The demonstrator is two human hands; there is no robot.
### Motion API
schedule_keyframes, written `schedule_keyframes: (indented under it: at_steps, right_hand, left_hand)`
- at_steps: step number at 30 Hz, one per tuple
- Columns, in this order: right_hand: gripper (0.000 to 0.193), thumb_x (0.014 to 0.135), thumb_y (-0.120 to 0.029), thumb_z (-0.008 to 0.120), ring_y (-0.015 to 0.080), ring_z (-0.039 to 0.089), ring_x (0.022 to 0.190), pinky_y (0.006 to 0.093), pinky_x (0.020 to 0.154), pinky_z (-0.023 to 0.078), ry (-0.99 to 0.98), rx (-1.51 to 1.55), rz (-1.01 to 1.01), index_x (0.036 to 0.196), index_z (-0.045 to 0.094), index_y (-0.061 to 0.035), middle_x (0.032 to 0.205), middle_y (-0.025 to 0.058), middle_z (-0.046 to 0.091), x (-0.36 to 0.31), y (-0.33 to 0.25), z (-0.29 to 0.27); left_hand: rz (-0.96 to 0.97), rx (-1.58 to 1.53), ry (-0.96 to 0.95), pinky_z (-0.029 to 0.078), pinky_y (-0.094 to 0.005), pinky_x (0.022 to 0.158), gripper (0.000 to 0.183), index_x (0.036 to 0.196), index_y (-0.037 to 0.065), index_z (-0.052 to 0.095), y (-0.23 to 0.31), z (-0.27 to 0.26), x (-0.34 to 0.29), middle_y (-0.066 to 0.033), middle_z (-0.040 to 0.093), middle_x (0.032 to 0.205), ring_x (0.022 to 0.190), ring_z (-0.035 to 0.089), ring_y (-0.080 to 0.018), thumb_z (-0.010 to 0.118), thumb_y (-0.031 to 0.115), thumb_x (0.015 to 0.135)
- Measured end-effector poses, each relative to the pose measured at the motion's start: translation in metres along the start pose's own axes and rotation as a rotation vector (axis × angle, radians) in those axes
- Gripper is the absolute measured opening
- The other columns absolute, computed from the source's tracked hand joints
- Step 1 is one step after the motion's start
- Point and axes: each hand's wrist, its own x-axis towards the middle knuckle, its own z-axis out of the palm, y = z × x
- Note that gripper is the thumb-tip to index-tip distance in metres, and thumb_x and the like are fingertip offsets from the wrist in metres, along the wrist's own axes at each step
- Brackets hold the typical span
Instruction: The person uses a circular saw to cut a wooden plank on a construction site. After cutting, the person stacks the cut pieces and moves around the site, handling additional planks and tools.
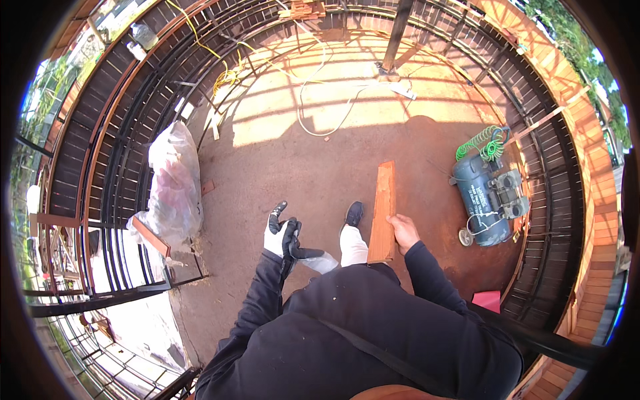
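Sun's hitting far edge of floor [280, 167], shadow bars striping it; near side's sitting in shade. Pale patch [143, 327] past left edge is blowing out. Fisheye's bending railing [557, 200], frame corners are going black.

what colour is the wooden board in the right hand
The board is orange-brown, best seen in the head view.

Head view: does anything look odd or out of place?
Yes: the left hand is gloved while the right hand, gripping a wooden board, is bare, a mismatch. Ahead, a pale hose or cable loops loosely across the floor, looking untidy.
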Motion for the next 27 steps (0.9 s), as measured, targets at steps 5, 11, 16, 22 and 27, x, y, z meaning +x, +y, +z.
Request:
schedule_keyframes:
  at_steps: [5,11,16,22,27]
  right_hand:
    - [0.028,0.097,-0.015,0.055,0.0131,0.062,0.094,0.0277,0.086,0.047,-0.043,0.122,-0.108,0.114,0.062,0.0046,0.104,0.0060,0.067,0.086,-0.062,-0.032]
    - [0.029,0.100,-0.015,0.052,0.0104,0.060,0.098,0.0269,0.090,0.046,-0.378,0.180,-0.237,0.121,0.060,0.0032,0.110,0.0045,0.066,0.201,-0.201,0.001]
    - [0.033,0.102,-0.021,0.052,0.0093,0.059,0.099,0.0271,0.090,0.046,-0.405,0.077,-0.230,0.122,0.059,0.0029,0.110,0.0043,0.066,0.299,-0.281,0.037]
    - [0.032,0.100,-0.020,0.056,0.0093,0.057,0.098,0.0258,0.086,0.045,-0.493,-0.268,-0.317,0.122,0.055,0.0017,0.108,0.0032,0.063,0.422,-0.343,0.074]
    - [0.033,0.098,-0.021,0.058,0.0110,0.059,0.099,0.0283,0.088,0.046,-0.466,-0.371,-0.174,0.122,0.056,0.0023,0.108,0.0068,0.065,0.520,-0.418,0.116]
  left_hand:
    - [-0.049,0.218,-0.341,0.033,-0.0211,0.048,0.026,0.112,0.005,0.063,0.018,0.100,0.143,0.0024,0.053,0.070,0.056,0.044,-0.0064,0.063,0.025,0.096]
    - [-0.204,0.062,-0.500,0.049,-0.0240,0.060,0.031,0.115,0.003,0.062,0.088,0.240,0.252,-0.0057,0.065,0.086,0.071,0.060,-0.0119,0.060,0.028,0.098]
    - [-0.220,0.019,-0.474,0.054,-0.0310,0.075,0.029,0.119,0.001,0.061,0.147,0.281,0.359,-0.0082,0.067,0.105,0.091,0.065,-0.0171,0.063,0.017,0.096]
    - [-0.143,-0.007,-0.341,0.045,-0.0254,0.053,0.013,0.095,0.008,0.059,0.208,0.284,0.490,0.0016,0.053,0.065,0.052,0.049,-0.0079,0.066,0.020,0.094]
    - [-0.116,-0.118,-0.306,0.031,-0.0242,0.035,0.010,0.099,0.010,0.061,0.247,0.290,0.645,0.0029,0.048,0.055,0.038,0.040,-0.0076,0.065,0.018,0.094]
